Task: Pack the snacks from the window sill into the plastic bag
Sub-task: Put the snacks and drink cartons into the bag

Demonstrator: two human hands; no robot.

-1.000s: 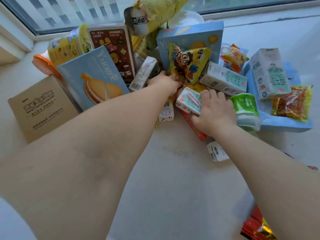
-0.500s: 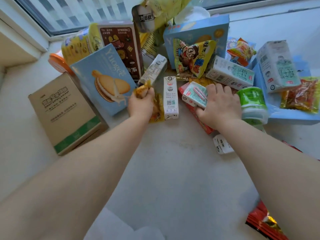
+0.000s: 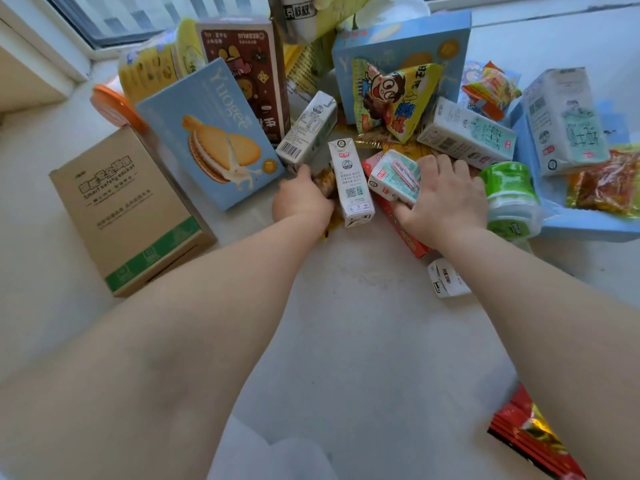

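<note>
Snacks lie piled on the pale window sill (image 3: 346, 323). My left hand (image 3: 300, 199) grips a crumpled yellow-brown snack packet (image 3: 325, 183), right beside a slim white milk carton (image 3: 350, 183). My right hand (image 3: 445, 199) curls round a small white drink carton with a pink straw (image 3: 394, 177), which lies on a red packet (image 3: 403, 230). A translucent plastic bag edge (image 3: 273, 455) shows at the bottom, between my forearms.
A brown cardboard box (image 3: 128, 209) and a blue biscuit box (image 3: 211, 133) stand left. Green-lidded cup (image 3: 509, 199), milk cartons (image 3: 465, 133), a cartoon chip bag (image 3: 394, 98) and a blue tray (image 3: 588, 223) crowd the right. Red packets (image 3: 530, 441) lie bottom right.
My left hand pulled back out of the pile with the yellow-brown packet and now sits beside the slim carton. My right hand has stayed on the small carton.
</note>
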